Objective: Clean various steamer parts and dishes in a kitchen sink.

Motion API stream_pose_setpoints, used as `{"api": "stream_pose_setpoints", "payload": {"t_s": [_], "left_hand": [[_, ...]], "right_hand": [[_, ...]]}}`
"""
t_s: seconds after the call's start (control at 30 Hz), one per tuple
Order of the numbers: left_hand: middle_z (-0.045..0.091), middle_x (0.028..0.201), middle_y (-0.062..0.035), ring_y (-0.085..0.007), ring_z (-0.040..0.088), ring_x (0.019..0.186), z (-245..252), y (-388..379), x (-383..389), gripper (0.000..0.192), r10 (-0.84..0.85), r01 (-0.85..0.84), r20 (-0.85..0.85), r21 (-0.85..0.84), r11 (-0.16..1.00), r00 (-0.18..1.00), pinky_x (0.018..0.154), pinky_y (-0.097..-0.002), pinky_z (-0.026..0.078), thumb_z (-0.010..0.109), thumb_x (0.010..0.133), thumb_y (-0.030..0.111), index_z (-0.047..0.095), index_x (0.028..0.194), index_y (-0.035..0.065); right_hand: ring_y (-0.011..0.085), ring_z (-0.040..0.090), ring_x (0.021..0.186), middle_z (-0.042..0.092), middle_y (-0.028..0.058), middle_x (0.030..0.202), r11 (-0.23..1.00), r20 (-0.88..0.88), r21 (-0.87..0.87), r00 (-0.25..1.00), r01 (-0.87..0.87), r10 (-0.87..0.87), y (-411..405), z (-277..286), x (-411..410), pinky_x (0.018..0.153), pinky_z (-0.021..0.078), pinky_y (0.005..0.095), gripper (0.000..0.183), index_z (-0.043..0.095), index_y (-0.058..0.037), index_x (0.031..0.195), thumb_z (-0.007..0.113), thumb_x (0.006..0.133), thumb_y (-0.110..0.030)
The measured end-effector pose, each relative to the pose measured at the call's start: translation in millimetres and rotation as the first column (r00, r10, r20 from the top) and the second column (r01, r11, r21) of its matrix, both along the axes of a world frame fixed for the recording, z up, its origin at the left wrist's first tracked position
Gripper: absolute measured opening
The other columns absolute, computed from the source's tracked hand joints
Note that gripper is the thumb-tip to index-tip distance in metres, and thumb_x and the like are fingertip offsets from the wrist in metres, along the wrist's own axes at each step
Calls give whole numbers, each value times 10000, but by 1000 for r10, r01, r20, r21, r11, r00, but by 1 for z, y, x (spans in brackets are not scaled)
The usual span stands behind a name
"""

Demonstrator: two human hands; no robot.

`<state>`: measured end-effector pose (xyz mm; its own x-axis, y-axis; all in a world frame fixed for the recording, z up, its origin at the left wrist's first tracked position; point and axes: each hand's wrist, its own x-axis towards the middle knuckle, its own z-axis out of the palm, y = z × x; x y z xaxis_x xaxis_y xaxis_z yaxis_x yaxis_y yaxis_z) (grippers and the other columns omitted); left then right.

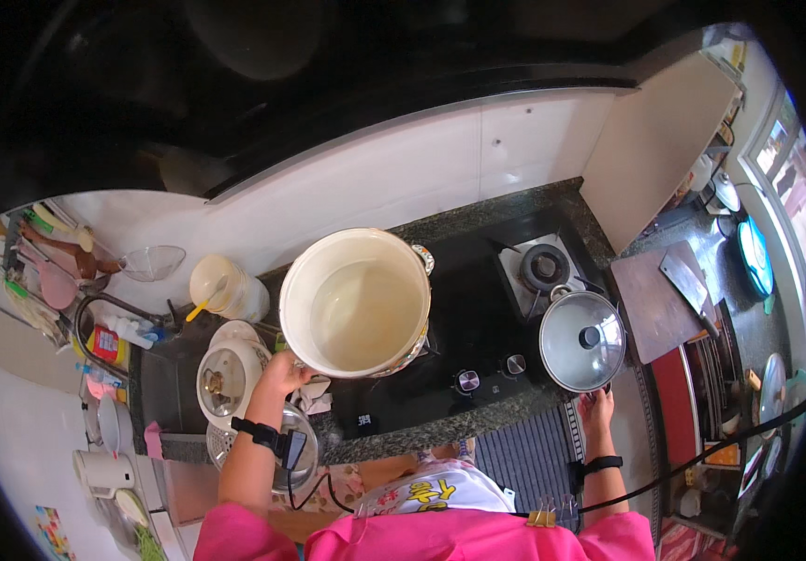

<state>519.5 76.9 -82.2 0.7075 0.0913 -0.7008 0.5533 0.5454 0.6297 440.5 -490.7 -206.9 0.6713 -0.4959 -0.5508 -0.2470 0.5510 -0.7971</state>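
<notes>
My left hand (pixel 289 374) grips the near left handle of a large cream enamel pot (pixel 357 305), which has a decorated outside and is without a lid. Some clear liquid seems to lie in the bottom of this pot, over the left part of the black gas hob (pixel 445 280). My right hand (pixel 596 401) holds the near handle of a smaller pot with a glass lid (pixel 582 341) and a black knob. That pot is at the hob's right front, just before the right burner (pixel 544 268). What lies under each pot is hidden.
A cutting board (pixel 645 291) with a cleaver (pixel 683 280) lies right of the hob. Left are a white lidded pot (pixel 227 382), a metal lid (pixel 297 449), stacked bowls (pixel 245 298) with a yellow-handled spoon, and a sink faucet (pixel 115 298). A range hood hangs above.
</notes>
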Motion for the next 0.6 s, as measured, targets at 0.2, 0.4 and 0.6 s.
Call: {"api": "stream_pose_setpoints", "payload": {"t_s": [0.2,0.4,0.6], "left_hand": [[544,917,-128,-250,566,786,14,-13,12,223,-41,41,-14,25,999,999,655,-356,509,456,760,95,476,952,-17],[548,884,-102,-284,599,625,0,7,31,229,-223,229,-73,91,969,972,290,-203,321,396,818,226,480,928,43],[540,918,-165,-331,594,681,16,-8,28,298,-187,191,-38,175,966,982,311,-197,402,362,830,206,449,1024,-3]], "right_hand": [[155,537,660,502,-10,887,995,-108,-68,991,75,-82,1,10,-27,439,398,244,380,412,-197,1047,492,729,-388],[105,483,608,482,-9,869,969,-91,-227,988,101,-125,14,40,-45,465,354,215,359,402,-158,1071,469,726,-230],[78,467,556,499,2,810,974,-10,-228,1000,17,-20,59,82,-26,437,353,186,329,436,-115,1044,481,719,-139]]}}
